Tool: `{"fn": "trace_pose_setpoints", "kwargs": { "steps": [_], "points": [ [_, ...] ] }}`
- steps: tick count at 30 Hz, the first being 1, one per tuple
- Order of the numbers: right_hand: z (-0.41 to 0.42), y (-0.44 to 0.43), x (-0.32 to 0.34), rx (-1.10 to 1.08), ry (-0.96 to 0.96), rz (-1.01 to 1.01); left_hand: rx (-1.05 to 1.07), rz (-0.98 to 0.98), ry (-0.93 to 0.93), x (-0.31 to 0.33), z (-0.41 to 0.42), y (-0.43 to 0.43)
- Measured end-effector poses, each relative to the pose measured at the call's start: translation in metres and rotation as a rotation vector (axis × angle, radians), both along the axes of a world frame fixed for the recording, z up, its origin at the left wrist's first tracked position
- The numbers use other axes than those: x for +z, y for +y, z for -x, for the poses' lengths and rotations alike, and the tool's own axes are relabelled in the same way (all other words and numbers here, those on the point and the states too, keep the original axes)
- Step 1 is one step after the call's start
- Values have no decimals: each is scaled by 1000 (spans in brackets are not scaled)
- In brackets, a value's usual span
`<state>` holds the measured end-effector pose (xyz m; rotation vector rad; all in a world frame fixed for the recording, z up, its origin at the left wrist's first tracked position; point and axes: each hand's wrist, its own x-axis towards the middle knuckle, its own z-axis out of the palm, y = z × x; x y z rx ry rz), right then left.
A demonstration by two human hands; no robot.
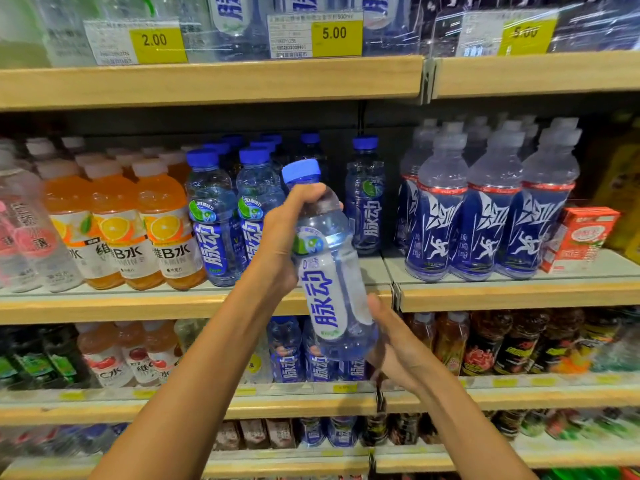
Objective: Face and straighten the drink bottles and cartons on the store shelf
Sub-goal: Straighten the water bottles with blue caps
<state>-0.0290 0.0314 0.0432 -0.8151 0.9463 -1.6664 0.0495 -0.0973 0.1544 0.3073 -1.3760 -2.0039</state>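
Head view: the left hand [277, 244] grips the shoulder of a tilted, clear blue-capped plastic bottle [329, 271] (held off the wood-edged shelf [138, 303]); the right hand [398, 348] cups its base.

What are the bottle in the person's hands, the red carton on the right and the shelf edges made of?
The held blue-capped bottle looks like clear glossy plastic: see-through, with glints. The red carton seems printed paperboard, with flat faces and folded edges. The shelf edge looks like matte pale wood grain; solid wood or laminate cannot be told.
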Motion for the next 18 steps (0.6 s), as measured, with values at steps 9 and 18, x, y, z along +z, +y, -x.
{"fn": "trace_pose_setpoints", "kwargs": {
  "steps": [9,18],
  "points": [
    [-11,-25,12,529,-152,157,-530,-88,186,-6,7,-12],
    [-4,-11,15,-66,44,-55,-169,167,-62,-13,2,-18]
  ]
}}
